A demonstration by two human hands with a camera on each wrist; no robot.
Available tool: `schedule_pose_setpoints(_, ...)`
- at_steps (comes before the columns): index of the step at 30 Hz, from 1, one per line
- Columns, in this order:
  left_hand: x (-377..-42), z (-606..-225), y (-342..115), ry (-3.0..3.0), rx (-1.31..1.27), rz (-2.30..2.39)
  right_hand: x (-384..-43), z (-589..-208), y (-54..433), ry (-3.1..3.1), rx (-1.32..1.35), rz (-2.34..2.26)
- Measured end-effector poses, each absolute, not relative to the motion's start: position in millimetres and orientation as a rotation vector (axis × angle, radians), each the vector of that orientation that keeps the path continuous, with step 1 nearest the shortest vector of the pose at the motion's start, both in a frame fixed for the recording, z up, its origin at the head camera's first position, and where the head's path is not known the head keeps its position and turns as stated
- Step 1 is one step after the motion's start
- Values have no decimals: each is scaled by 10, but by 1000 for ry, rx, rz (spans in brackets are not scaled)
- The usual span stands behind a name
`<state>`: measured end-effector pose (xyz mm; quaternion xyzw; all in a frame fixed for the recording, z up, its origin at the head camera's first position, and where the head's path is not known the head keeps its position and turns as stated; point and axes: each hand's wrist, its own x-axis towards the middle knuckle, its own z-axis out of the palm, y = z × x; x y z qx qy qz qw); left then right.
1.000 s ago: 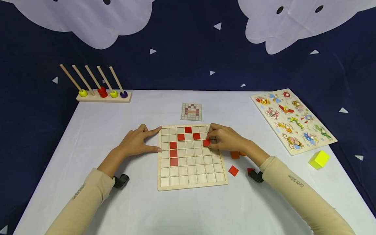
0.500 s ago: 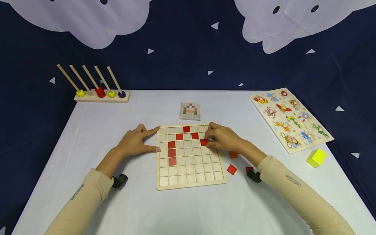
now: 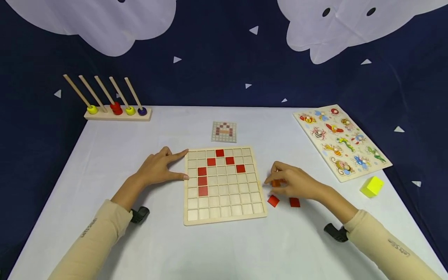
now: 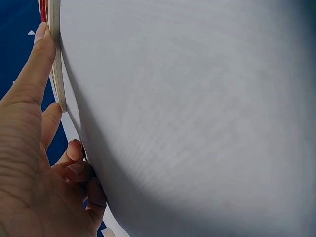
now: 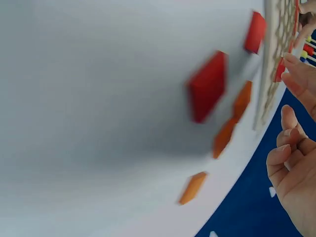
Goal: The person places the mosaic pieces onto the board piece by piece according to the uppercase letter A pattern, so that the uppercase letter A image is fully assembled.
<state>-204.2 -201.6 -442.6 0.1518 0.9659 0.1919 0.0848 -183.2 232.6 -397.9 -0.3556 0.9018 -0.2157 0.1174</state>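
Observation:
A wooden grid board (image 3: 224,200) lies mid-table with several red square tiles (image 3: 202,181) set in its cells. At its left edge rests my left hand (image 3: 159,168), index finger and thumb stretched apart with both tips against the frame. My right hand (image 3: 295,182) hovers just right of the board with nothing between its fingers, which are loosely bent. Below it lie two loose red tiles, one nearer the board (image 3: 273,200) and one farther right (image 3: 294,202). Orange tiles (image 5: 224,137) lie beyond them in the right wrist view, partly hidden by the hand in the head view.
A small pattern card (image 3: 224,132) lies behind the board. At the back left stands a peg stand (image 3: 119,116) with coloured beads. An insect peg puzzle (image 3: 341,142) lies at the right, a yellow block (image 3: 371,186) by its near corner.
My right hand has left the red tile in the board's right part and moved right and toward me, over the loose tiles. My left hand stays at the board's edge.

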Motion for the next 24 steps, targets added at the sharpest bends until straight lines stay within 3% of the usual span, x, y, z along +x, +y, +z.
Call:
schedule_pose_setpoints(10, -2062, -4410, -2048, 2876, 450, 572, -1553, -4181, 2545, 2688, -1058, -644)
schedule_pose_setpoints(24, -2048, -4387, -2010, 2863, 465, 580, -1469, -4246, 2553, 2747, -1131, -679)
